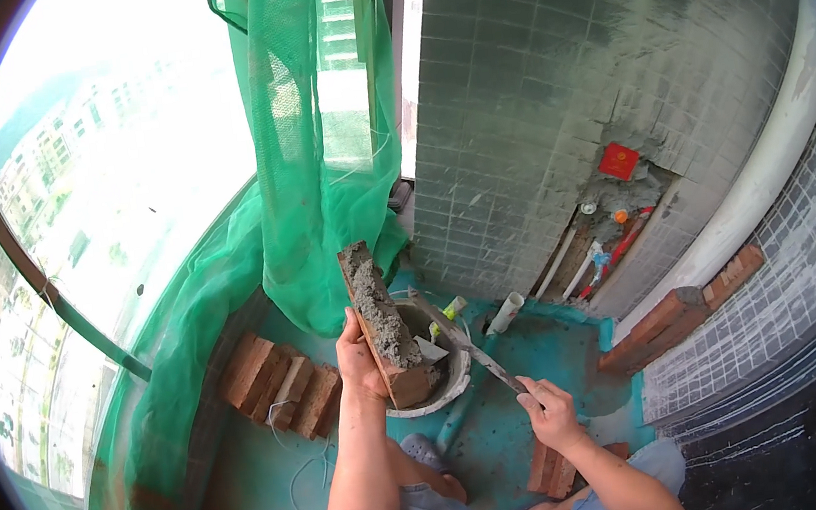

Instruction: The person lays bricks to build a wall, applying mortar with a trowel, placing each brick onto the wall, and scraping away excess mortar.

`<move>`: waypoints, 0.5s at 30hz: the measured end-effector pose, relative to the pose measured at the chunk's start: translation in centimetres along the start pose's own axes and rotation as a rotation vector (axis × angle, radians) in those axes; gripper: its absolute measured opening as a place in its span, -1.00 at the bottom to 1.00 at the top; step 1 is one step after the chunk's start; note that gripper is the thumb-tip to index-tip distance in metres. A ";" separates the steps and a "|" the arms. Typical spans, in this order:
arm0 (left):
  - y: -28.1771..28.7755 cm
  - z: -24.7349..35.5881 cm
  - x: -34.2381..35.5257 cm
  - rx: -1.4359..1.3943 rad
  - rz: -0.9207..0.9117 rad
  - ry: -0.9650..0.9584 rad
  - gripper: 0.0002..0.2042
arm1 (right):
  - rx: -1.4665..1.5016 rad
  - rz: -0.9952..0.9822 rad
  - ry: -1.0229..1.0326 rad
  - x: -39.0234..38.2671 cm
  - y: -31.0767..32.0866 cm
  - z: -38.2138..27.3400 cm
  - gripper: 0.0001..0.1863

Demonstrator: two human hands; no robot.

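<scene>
My left hand (pixel 358 361) is wrapped round the side of a reddish brick (pixel 411 386), held up at a slant over a bucket (pixel 458 382). Lumpy grey mortar (pixel 379 309) lies along the brick's upper face. In my right hand (pixel 552 415) is a long, narrow, mortar-smeared trowel (pixel 474 350), seen nearly edge-on. Its far end points up and left, just right of the brick and above the bucket. The brick hides much of what the bucket holds; something yellow-green (pixel 452 308) shows at its far rim.
Loose bricks (pixel 282 385) are stacked at left, with more bricks (pixel 553 465) near my feet and others (pixel 672 321) along the right wall. Green netting (pixel 292 167) hangs by the open edge. A pipe stub (pixel 505 312) rises from the floor; pipes (pixel 595 259) sit in a wall recess.
</scene>
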State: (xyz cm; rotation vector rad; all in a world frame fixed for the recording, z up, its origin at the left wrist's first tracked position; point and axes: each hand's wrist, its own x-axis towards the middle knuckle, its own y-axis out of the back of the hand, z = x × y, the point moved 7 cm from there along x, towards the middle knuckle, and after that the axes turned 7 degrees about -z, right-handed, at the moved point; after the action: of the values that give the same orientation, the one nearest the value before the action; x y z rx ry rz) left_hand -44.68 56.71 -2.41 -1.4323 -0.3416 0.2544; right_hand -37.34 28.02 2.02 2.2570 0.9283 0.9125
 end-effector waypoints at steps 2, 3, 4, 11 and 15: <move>0.0 -0.1 0.1 0.026 0.050 -0.006 -0.51 | -0.016 0.018 -0.030 -0.3 1.1 -0.5 -0.72; -0.2 -0.2 0.2 0.057 0.100 -0.011 -0.48 | -0.006 0.064 -0.014 -0.2 1.9 -1.2 -0.73; -0.7 -0.4 0.2 0.057 0.096 -0.005 -0.48 | 0.004 0.111 0.002 0.0 2.5 -1.7 -0.74; -2.1 -2.8 -0.7 -0.056 0.115 0.022 -0.52 | -0.060 0.123 0.139 2.7 0.1 -2.2 -0.66; -3.7 -5.2 -1.4 0.093 0.010 0.241 -0.36 | -0.110 0.219 0.124 4.1 0.3 -0.1 -0.66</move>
State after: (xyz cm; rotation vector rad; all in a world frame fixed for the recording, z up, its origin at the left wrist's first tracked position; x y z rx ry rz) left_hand -44.16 50.95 0.65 -1.3566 -0.1237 0.1021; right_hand -35.12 30.94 3.86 2.2585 0.6728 1.1816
